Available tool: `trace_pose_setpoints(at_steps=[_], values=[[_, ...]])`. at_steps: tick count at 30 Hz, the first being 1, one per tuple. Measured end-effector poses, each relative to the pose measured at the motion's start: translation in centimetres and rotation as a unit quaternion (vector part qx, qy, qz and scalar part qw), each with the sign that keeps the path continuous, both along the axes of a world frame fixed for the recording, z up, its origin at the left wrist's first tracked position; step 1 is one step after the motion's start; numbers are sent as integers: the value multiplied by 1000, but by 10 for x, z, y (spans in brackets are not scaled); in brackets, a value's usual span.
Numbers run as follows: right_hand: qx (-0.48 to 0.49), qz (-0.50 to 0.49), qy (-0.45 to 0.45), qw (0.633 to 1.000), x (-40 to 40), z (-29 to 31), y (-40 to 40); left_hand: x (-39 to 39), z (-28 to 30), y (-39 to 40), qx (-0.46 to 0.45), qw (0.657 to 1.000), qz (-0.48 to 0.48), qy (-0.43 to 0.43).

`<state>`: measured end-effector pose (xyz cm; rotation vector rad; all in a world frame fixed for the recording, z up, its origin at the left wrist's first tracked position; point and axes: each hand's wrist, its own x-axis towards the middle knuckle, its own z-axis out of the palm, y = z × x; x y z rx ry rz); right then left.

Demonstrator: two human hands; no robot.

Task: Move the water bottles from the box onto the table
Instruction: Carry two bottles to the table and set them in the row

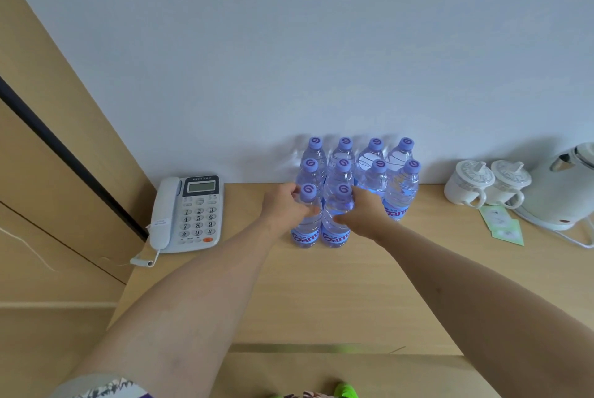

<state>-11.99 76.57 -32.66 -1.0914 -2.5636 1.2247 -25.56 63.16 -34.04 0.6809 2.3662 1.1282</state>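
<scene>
Several clear water bottles (401, 185) with purple caps and blue labels stand upright in rows on the wooden table (321, 285), against the white wall. Two more stand at the front of the group. My left hand (284, 204) grips the front left bottle (307, 230) below its cap. My right hand (366, 209) grips the front right bottle (336, 233) around its shoulder. Both front bottles rest on the table, touching each other. The box is not in view.
A white desk phone (188, 214) sits left of the bottles. Two white lidded cups (488, 183), a white kettle (559, 185) and green packets (504, 225) stand to the right. A wooden panel (64, 156) rises at the left.
</scene>
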Motion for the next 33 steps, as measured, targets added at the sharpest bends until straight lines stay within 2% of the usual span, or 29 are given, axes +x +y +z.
trace_pose_setpoints(at_steps=[4, 9, 13, 19, 22, 26, 33], values=[[2, -13, 2, 1000, 0, -2, -7, 6, 0, -4, 11, 1000, 7, -6], [-8, -65, -17, 998, 7, -3, -21, 7, 10, -4, -21, 999, -30, -8], [6, -116, -27, 993, 24, 1, -30, 12, 27, 1, -52, 992, -49, 107], [71, -132, 6, 989, 79, 23, -23, 50, 54, 24, -51, 958, -114, 259], [90, -151, -2, 984, 124, 38, -13, 96, 66, 48, -56, 930, -178, 316], [116, -205, -20, 972, 211, 54, 5, 182, 80, 90, -34, 909, -251, 331], [158, -324, -76, 930, 434, 70, 19, 395, 94, 152, 21, 867, -377, 326]])
